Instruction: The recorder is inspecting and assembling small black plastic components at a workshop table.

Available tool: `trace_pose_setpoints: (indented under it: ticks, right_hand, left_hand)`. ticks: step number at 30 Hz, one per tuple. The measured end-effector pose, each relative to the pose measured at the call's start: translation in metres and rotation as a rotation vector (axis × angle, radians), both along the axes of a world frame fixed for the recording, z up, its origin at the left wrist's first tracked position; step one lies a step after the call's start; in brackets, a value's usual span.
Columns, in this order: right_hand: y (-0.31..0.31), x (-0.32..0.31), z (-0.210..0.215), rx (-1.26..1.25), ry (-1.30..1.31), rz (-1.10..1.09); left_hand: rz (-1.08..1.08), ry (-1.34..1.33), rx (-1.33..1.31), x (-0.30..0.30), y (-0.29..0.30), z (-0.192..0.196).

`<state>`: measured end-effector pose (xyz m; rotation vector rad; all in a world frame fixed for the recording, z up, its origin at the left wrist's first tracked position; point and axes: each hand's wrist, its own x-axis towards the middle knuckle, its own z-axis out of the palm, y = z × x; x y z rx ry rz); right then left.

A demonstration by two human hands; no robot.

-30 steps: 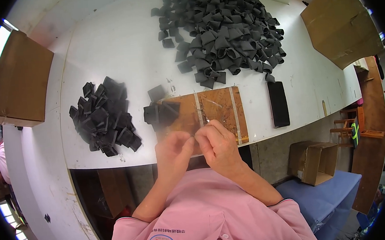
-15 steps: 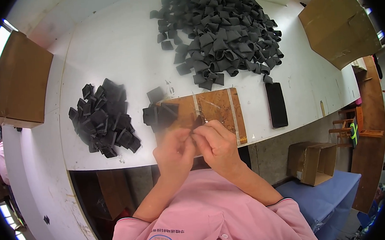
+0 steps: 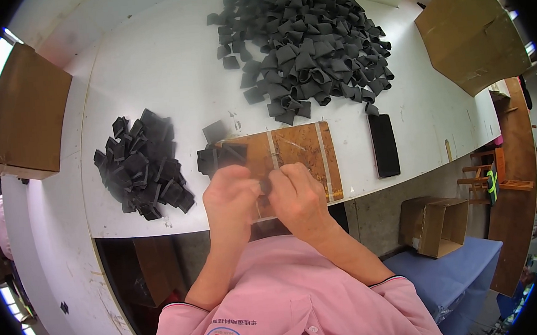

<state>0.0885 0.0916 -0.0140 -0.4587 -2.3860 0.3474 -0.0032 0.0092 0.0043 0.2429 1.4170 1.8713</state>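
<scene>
White table (image 3: 149, 57) across most of the frame, edges bent by the lens.

Big heap of black pieces (image 3: 303, 47) at upper middle, well apart from both hands. Brown box (image 3: 22, 116) at far left, 2nd brown box (image 3: 470, 29) at upper right. Smaller heap of black pieces (image 3: 140, 164) at left of centre, near the left hand but not touching.

Brown board (image 3: 292, 156) w/ two pale strips in the middle, right above the hands, lower edge covered by them. Open cardboard box (image 3: 434, 224) on blue cloth (image 3: 450, 273) at lower right, below the table edge. Black phone (image 3: 384, 144) flat, just right of the board. A few black pieces (image 3: 221, 155) on the board's left end, just above the left hand.

Left hand (image 3: 230, 198) & right hand (image 3: 298, 196) close together at centre, fingers curled in, fingertips meeting. Small black piece (image 3: 263, 185) pinched between both hands, right at the lower edge of the board. Only a tiny bit of it in view, rest hidden by fingers. Shape of it too hard to make out. Can't tell which hand has the tighter hold.

Pink sleeves at bottom, cut off by the frame edge.
</scene>
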Motion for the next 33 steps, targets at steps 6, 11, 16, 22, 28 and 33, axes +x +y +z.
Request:
trace_pose_setpoints:
  ticks: [6,11,16,22,28,33]
  right_hand:
    - [-0.001,0.001,0.023,-0.616,0.221,0.031]
    - [0.010,0.010,0.034,-1.581,0.302,0.206]
    - [0.009,0.010,0.032,-2.267,0.458,0.342]
    - [0.018,0.007,0.049,-1.937,0.225,0.396]
    - [0.054,-0.016,0.060,-1.672,0.144,0.590]
    - [0.048,-0.014,0.040,-1.570,0.111,0.501]
  left_hand:
    - [-0.174,-0.655,0.368,-0.014,-0.006,0.003]
    - [-0.165,0.054,0.067,-0.005,-0.007,0.019]
    - [0.044,0.466,-0.039,0.010,-0.001,0.021]
    - [-0.096,-0.262,0.304,-0.012,-0.003,0.025]
    - [-0.428,-1.016,0.809,-0.033,0.012,0.026]
    - [-0.381,-0.916,0.687,-0.039,0.010,-0.008]
